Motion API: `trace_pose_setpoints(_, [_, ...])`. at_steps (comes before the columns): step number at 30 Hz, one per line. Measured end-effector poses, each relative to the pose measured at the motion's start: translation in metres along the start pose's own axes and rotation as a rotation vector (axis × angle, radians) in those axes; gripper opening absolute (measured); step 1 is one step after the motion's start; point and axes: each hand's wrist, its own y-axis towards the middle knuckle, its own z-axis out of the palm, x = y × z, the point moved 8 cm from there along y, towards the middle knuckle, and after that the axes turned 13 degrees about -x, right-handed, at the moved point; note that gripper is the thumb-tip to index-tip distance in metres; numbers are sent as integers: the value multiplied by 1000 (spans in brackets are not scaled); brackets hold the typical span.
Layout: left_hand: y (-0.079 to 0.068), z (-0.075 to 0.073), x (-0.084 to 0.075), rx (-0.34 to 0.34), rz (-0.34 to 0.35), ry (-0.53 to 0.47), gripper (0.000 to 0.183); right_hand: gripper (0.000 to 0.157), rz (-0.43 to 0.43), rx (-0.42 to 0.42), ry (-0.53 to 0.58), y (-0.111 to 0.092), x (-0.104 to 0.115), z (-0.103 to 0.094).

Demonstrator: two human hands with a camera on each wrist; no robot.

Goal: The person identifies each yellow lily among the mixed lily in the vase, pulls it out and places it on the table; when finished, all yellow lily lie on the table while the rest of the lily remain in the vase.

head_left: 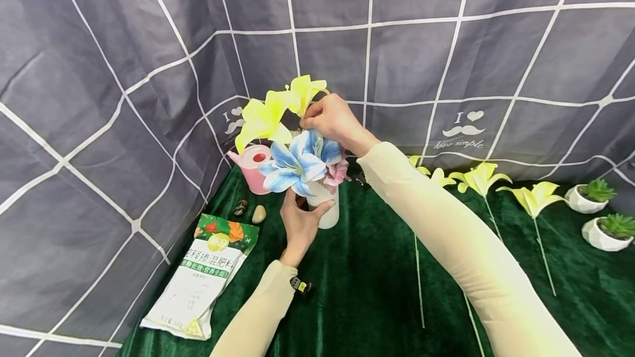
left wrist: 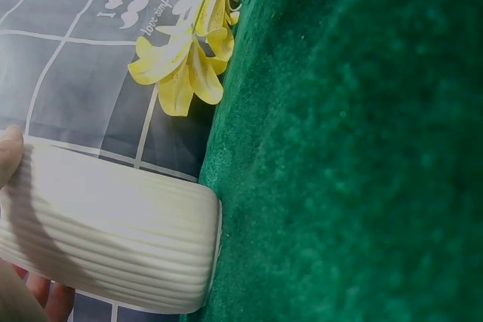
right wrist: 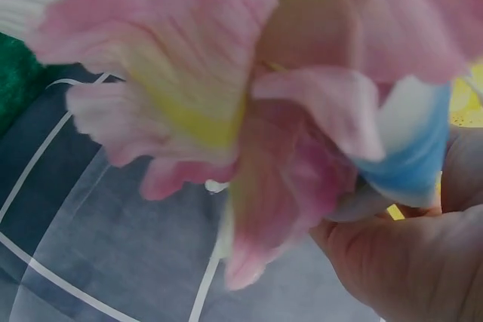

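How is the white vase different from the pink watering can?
The vase is white, but the watering can is pink.
The vase has ridges along its sides, while the side of the watering can looks smooth.
The watering can has a spout; no spout shows on the vase.
A blue flower sits at the top of the vase, while the watering can stands beside it.
Both stand upright on the green cloth.

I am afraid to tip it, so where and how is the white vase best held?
Probably around the ribbed body of the white vase, from the left. It stands upright with straight sides; a blue flower overhangs its top and a pink flower crowds its right. The left hand holds it there.
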Motion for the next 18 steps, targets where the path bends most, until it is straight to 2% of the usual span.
trace_pose_setpoints(7, [0,1,-1,7,26,16,77,15,-5,-101,28,-3,-1,-19])
trace_pose_setpoints(12, [0,1,1,9,8,15,77,14,-20,-185,87,-4,-3,-31])
trace_pose_setpoints(18, [0,2,4,9,-2,9,75,12,-48,-195,92,-6,-6,-35])
